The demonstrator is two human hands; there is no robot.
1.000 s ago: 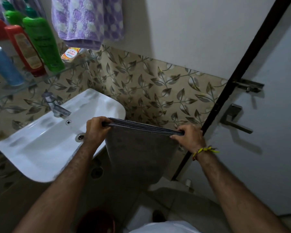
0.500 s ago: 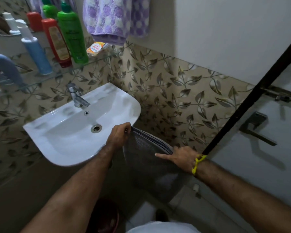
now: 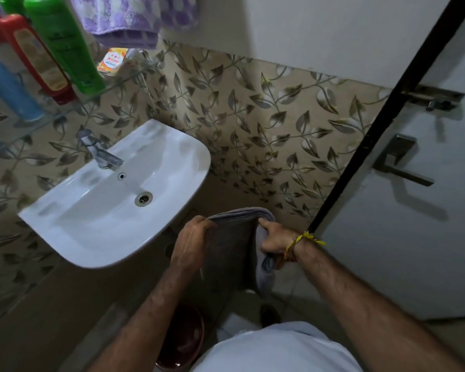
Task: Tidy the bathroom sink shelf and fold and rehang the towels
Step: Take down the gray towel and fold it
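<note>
A folded grey towel (image 3: 232, 253) hangs between my hands, just right of the white sink (image 3: 102, 224). My left hand (image 3: 189, 244) grips its top left edge. My right hand (image 3: 275, 238) pinches the top right fold, and a doubled layer drapes below that hand. A purple patterned towel (image 3: 129, 20) hangs on the wall above the glass shelf (image 3: 73, 108). On the shelf stand a green bottle (image 3: 65, 44), a red bottle (image 3: 35, 57) and a blue bottle (image 3: 8, 89), with an orange packet (image 3: 112, 63) at its right end.
A steel tap (image 3: 100, 151) sits at the back of the sink. To the right is a white door with a lever handle (image 3: 397, 162) and a latch (image 3: 435, 99). A dark red bucket (image 3: 181, 339) stands on the floor under my left arm.
My hands have come much closer together, folding the grey towel narrower. The right hand now grips the fold instead of lying flat on the cloth.
</note>
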